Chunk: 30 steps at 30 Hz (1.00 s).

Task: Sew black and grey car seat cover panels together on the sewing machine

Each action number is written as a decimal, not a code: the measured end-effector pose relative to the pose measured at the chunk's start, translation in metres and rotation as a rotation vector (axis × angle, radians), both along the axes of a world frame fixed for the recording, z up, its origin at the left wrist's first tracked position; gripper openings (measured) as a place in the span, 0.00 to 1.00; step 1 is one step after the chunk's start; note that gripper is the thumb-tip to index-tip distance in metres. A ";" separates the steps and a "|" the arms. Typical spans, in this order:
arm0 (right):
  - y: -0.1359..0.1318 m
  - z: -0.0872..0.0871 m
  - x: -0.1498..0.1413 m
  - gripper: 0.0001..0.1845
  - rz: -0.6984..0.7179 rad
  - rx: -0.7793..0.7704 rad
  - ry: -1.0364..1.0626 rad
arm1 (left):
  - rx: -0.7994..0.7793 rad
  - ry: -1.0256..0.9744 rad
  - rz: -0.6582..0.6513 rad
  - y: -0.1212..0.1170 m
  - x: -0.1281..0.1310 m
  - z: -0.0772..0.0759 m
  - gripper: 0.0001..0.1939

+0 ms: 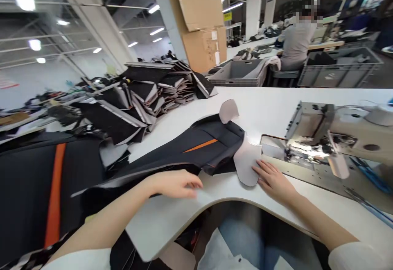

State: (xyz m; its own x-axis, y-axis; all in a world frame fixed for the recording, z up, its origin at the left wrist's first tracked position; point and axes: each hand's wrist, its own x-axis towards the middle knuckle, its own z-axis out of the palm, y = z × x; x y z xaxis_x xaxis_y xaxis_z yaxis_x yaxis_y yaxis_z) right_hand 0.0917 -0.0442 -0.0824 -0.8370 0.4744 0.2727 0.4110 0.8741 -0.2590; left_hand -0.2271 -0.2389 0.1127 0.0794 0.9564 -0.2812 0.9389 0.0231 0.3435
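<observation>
A dark sewn cover piece (172,151) with an orange stripe (201,145) lies across the white table, its pale grey flaps at the right end. My right hand (274,182) rests with fingers stretched out on the edge of the larger grey flap (248,163). Just in front of the cover piece, my left hand (179,184) hovers near the table edge, slightly blurred, its fingers loosely bent and apart with nothing between them. Right of the flap stands a sewing machine (319,135), its needle area lit.
Stacked black and grey pieces (166,85) pile up at the back left. Another dark panel with an orange band (55,192) hangs at the left. Blue-handled scissors (371,175) lie by the machine. Beyond are grey crates (340,73), cardboard boxes (202,48) and a seated person (296,42).
</observation>
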 end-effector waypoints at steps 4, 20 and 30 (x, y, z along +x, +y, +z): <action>0.003 0.007 0.026 0.26 -0.012 0.011 0.022 | -0.076 -0.229 -0.291 0.056 0.037 0.006 0.22; 0.023 0.013 0.019 0.11 -0.286 -0.381 0.642 | 0.310 0.375 0.104 0.094 0.014 -0.157 0.29; 0.023 0.015 0.020 0.06 -0.208 -0.487 0.644 | 0.380 0.255 0.229 0.085 0.013 -0.158 0.25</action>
